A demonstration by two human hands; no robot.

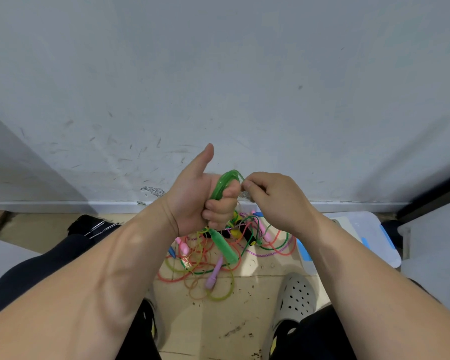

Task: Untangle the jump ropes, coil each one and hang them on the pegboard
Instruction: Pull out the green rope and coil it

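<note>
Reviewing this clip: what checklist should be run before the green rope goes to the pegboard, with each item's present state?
1. Left hand grips the green rope coil: ok.
2. Right hand pinches the coil's top strand: ok.
3. Green handle free of the floor tangle: cannot tell.
4. Remaining ropes separated: not ok, knotted together.
5. Pegboard in view: not ok.

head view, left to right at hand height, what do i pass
left hand → green jump rope, looped in its grip → right hand, pinching the rope's end → translucent storage bin
</note>
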